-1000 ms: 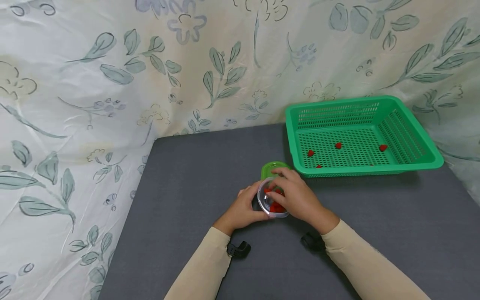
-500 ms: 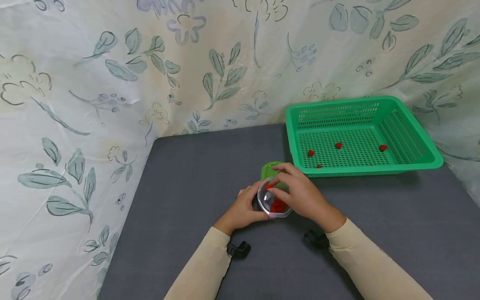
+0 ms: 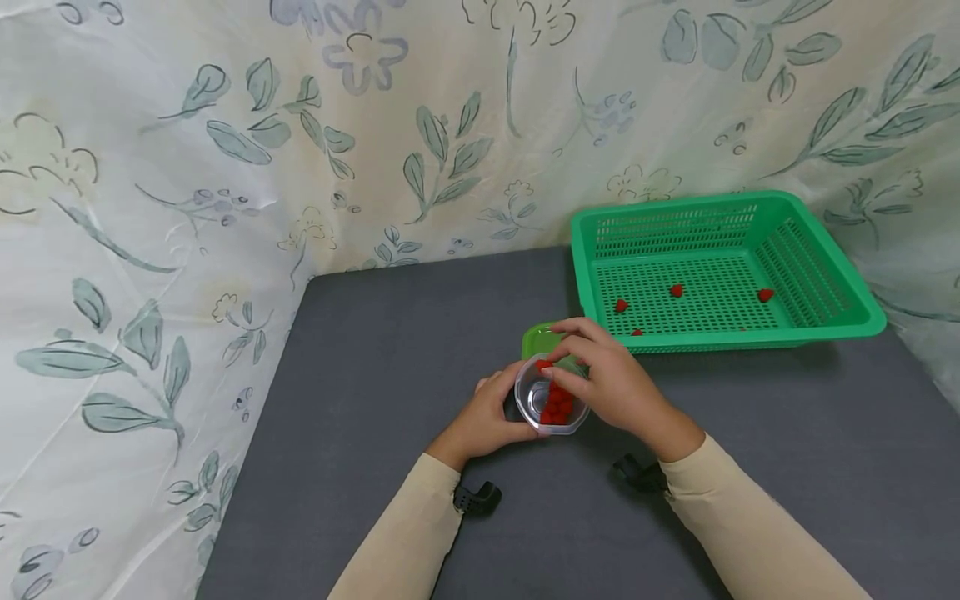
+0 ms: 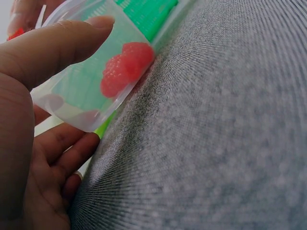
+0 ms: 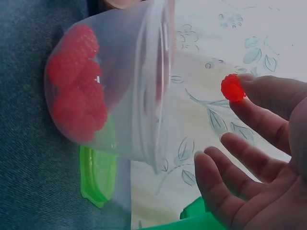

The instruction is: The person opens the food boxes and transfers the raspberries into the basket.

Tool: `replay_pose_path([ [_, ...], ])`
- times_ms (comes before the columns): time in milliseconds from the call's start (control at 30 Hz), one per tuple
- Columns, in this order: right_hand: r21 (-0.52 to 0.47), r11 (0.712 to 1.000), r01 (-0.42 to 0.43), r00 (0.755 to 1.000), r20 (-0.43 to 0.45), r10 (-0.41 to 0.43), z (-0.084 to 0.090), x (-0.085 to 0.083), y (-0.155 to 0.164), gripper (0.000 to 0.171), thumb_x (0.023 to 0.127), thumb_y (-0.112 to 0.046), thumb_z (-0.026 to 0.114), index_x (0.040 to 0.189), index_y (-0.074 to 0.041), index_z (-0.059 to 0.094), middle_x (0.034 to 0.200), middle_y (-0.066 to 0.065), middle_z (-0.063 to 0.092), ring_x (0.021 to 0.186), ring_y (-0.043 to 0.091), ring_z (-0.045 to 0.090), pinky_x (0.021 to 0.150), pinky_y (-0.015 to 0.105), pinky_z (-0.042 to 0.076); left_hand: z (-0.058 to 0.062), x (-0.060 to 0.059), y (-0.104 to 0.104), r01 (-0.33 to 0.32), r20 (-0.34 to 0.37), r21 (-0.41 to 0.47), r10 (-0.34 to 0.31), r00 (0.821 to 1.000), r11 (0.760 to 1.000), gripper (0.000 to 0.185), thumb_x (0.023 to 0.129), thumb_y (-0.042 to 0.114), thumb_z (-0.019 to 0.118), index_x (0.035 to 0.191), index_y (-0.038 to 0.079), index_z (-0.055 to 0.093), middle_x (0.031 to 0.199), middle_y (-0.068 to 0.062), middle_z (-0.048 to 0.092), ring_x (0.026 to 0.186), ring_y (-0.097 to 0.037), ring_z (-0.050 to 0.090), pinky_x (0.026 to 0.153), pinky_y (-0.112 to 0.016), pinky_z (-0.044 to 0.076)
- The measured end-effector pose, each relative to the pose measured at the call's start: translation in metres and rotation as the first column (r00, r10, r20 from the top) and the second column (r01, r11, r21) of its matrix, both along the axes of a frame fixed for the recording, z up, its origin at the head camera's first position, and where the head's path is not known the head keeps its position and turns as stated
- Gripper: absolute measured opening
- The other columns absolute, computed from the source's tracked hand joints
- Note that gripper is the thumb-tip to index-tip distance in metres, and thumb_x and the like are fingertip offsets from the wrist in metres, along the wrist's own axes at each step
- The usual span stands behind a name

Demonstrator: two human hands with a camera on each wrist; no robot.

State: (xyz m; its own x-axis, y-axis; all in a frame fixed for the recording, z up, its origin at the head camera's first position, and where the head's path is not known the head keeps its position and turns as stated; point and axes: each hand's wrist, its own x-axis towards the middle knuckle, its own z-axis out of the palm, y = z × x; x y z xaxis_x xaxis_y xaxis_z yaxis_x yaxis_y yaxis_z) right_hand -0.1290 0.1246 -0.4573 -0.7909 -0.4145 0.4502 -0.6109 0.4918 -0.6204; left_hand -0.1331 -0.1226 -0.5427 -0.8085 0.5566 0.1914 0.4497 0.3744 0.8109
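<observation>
While L hand (image 3: 491, 410) grips clear cup (image 3: 546, 406) | tilted, red berries inside | R hand (image 3: 611, 385) pinches 1 berry (image 5: 232, 87)

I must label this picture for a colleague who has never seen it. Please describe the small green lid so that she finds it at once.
Start from the big green basket at the right rear of the grey table. Just off its front left corner lies the green lid, flat, behind the clear cup of red berries. It alone is solid green, without holes.

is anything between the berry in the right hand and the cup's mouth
Nothing visible. The right hand pinches a red berry just outside the open rim of the tilted clear cup, which the left hand holds; only air lies between.
</observation>
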Motion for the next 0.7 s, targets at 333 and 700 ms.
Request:
replay_pose_path([
  [333,-0.064,0.998,-0.003,1.0,0.002,0.003,0.007,0.0,0.006,0.014,0.093,-0.006,0.088,0.1,-0.011,0.078,0.141,0.013,0.063,0.102,0.026,0.07,0.08,0.05,0.061,-0.001,-0.001,0.0,-0.002,0.007,-0.004,0.002,1.0,1.0,0.099,0.085,0.035,0.093,0.169,0.031,0.041,0.16,0.006,0.054,0.14,-0.015,0.05,0.115,-0.052,0.028],
  [700,-0.083,0.993,0.082,0.994,-0.071,-0.088,0.011,-0.007,0.02,0.015,0.092,-0.004,0.089,0.102,-0.009,0.079,0.138,0.012,0.065,0.113,0.028,0.066,0.08,0.051,0.058,0.0,0.0,0.0,-0.01,0.005,-0.009,0.01,1.0,1.0,0.099,0.084,0.033,0.094,0.169,0.029,0.042,0.16,0.011,0.052,0.141,-0.015,0.049,0.114,-0.051,0.029],
])
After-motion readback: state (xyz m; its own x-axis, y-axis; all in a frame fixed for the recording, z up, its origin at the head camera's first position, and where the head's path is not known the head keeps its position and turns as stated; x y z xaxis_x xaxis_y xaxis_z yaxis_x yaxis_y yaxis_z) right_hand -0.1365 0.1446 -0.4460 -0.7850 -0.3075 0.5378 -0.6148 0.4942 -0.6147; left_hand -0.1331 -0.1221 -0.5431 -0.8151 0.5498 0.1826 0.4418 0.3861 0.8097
